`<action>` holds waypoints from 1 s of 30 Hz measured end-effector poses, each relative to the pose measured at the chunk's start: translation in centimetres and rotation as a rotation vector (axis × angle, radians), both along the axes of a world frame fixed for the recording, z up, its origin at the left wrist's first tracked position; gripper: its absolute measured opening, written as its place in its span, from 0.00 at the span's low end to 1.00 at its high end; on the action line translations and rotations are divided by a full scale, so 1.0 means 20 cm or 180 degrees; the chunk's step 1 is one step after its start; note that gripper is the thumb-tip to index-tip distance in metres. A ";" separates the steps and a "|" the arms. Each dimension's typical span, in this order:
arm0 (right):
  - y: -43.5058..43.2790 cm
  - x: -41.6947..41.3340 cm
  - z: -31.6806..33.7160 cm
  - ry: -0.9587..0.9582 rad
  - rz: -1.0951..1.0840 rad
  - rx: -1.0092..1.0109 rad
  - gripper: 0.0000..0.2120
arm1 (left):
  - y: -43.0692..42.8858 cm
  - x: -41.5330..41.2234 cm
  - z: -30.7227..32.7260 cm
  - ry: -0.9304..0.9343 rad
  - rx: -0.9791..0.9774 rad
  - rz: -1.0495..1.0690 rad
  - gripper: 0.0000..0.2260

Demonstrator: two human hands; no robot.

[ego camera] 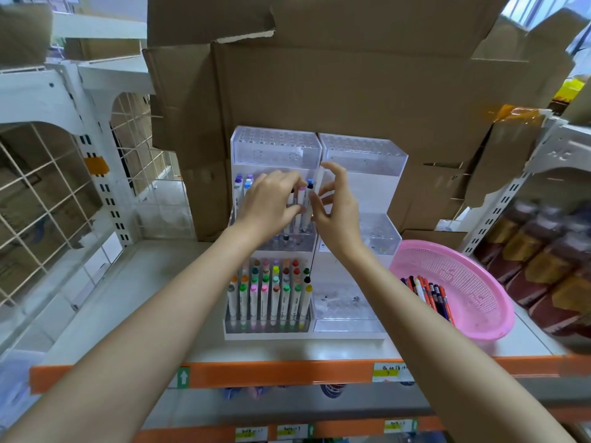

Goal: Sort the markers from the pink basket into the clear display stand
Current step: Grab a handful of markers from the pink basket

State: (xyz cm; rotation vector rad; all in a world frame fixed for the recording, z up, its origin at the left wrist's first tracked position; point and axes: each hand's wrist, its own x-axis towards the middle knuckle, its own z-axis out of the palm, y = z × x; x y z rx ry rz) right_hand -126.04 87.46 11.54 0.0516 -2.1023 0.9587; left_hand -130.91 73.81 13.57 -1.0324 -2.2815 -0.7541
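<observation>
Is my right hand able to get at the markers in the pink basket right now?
Likely yes: the right hand is open and seems to hold nothing, and the markers lie uncovered in the pink basket, nothing between them.

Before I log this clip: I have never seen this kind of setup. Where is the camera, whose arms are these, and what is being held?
No machine here: a person wears one wide-angle camera on the head, looking forward and down, so both bare arms are theirs. On the shelf stands a tiered clear display stand; its front left tier is full of capped markers. The left hand has its fingers curled round a few white markers at the middle tier. The right hand hovers open beside them, seemingly empty. The pink basket on the right holds more pens.
</observation>
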 end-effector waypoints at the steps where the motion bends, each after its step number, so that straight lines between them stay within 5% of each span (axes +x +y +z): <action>1: 0.00 0.00 0.00 -0.0006 -0.0002 0.0023 0.22 | 0.00 0.00 0.00 0.0073 -0.0044 0.0002 0.13; 8: 0.00 0.01 0.01 -0.0088 0.0019 0.0041 0.21 | 0.00 0.02 0.01 0.0217 0.0167 -0.0007 0.05; 30: 0.00 0.04 0.01 -0.0173 0.0009 -0.0048 0.20 | -0.01 0.00 0.01 0.0186 0.0219 0.0014 0.05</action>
